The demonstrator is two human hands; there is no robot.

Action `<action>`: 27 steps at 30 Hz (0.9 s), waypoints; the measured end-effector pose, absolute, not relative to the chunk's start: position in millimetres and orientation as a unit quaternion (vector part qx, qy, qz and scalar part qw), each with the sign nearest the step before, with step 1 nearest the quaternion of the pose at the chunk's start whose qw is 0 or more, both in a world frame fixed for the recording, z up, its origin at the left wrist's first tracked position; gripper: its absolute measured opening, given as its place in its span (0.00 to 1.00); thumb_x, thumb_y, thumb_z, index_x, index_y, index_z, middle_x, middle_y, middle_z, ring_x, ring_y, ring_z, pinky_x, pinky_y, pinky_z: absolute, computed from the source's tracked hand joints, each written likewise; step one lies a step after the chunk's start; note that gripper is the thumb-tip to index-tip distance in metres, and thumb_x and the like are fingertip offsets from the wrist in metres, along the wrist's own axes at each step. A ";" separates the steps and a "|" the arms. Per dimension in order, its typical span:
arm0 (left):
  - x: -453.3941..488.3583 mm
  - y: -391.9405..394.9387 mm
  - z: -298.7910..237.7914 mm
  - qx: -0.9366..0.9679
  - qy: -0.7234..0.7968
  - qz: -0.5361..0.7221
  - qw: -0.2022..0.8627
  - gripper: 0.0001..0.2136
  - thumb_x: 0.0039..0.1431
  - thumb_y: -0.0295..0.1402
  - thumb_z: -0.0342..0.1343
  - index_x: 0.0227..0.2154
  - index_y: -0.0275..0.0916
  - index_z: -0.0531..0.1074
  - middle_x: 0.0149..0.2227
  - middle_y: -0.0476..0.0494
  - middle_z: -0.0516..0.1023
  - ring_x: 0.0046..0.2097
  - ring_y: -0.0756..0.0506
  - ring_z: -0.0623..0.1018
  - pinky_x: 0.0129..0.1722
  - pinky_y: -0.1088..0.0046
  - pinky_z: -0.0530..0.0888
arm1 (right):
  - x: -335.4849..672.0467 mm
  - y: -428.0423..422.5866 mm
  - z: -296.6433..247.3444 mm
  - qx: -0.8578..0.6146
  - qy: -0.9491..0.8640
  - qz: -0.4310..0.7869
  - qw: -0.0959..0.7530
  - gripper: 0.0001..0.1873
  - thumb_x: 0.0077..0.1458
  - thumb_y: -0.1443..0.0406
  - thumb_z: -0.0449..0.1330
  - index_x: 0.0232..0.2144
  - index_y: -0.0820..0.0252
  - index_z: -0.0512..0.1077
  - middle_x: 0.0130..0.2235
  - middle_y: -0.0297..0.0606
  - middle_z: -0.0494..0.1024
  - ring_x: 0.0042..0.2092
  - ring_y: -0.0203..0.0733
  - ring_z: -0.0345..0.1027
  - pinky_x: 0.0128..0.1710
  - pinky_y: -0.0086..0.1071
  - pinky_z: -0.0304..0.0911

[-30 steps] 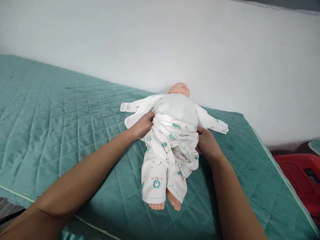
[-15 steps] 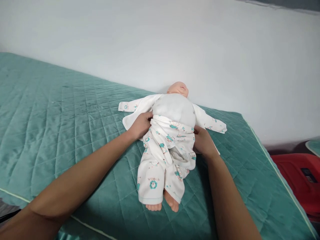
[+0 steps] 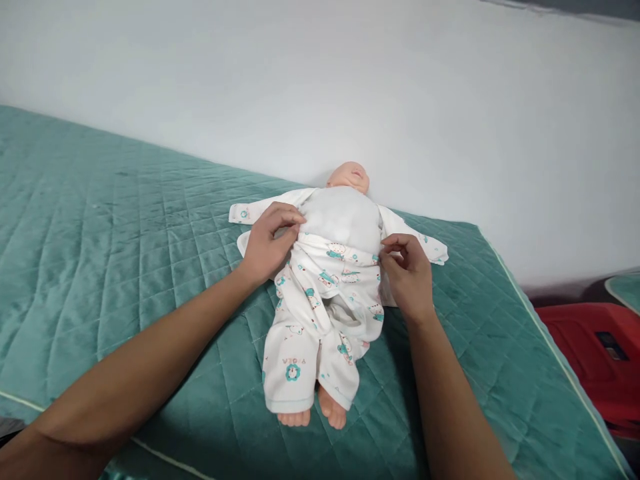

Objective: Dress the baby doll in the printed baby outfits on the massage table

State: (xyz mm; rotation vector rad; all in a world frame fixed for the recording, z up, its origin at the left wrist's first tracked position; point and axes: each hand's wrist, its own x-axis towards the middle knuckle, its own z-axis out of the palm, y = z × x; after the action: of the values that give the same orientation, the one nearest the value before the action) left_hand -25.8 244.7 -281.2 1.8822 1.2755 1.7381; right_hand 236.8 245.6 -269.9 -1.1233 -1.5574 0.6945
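Note:
A baby doll (image 3: 343, 207) lies on its back, head toward the wall, its bare feet showing below white printed trousers (image 3: 293, 347). The white printed jacket (image 3: 413, 233) is spread open, with both sleeves stretched out to the sides. My left hand (image 3: 271, 241) is closed at the left end of the waistband, thumb and fingertips pinching its edge beside the doll's belly. At the opposite side my right hand (image 3: 407, 273) pinches the waistband between thumb and forefinger. Under the belly the trousers' crotch gapes open in a fold.
A green quilted cover (image 3: 150, 220) lies under the doll, its pale-piped edge running down the right side. Behind stands a white wall (image 3: 300, 80). A red plastic object (image 3: 590, 353) is beyond the right edge.
Both hands have come up and outward from beside the hips to the top edge of the waistband. Fingers that were tucked at the sides now show in a pinch.

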 end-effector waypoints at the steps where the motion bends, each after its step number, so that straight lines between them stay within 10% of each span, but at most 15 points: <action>1: -24.8 241.0 -277.9 0.676 0.424 0.588 0.131 0.06 0.60 0.28 0.54 0.35 0.41 0.76 0.44 0.45 0.75 0.49 0.45 0.75 0.54 0.63 0.73 | 235.9 243.9 -267.2 -0.441 -0.666 0.293 0.526 0.05 0.53 0.67 0.59 0.35 0.55 0.70 0.38 0.35 0.70 0.42 0.40 0.66 0.43 0.35 0.63; 11: -34.9 234.8 -260.9 0.816 0.397 0.393 0.148 0.09 0.60 0.39 0.61 0.40 0.41 0.72 0.53 0.42 0.71 0.58 0.42 0.69 0.62 0.61 0.65 | 238.8 238.8 -259.1 -0.395 -0.797 0.245 0.386 0.14 0.54 0.58 0.69 0.37 0.53 0.69 0.43 0.37 0.64 0.45 0.43 0.61 0.46 0.38 0.62; 27: -36.1 243.5 -247.3 0.807 0.430 0.352 0.201 0.11 0.61 0.41 0.56 0.29 0.39 0.67 0.49 0.42 0.73 0.48 0.44 0.73 0.49 0.67 0.69 | 227.5 257.2 -265.6 -0.382 -0.827 0.172 0.375 0.13 0.65 0.55 0.55 0.30 0.55 0.63 0.36 0.36 0.67 0.40 0.42 0.62 0.43 0.37 0.59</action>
State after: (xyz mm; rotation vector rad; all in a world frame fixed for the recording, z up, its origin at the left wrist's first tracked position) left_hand -36.1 243.5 -247.3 2.2554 1.2003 0.9827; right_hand 227.5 257.2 -265.6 -0.9782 -2.1163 0.4412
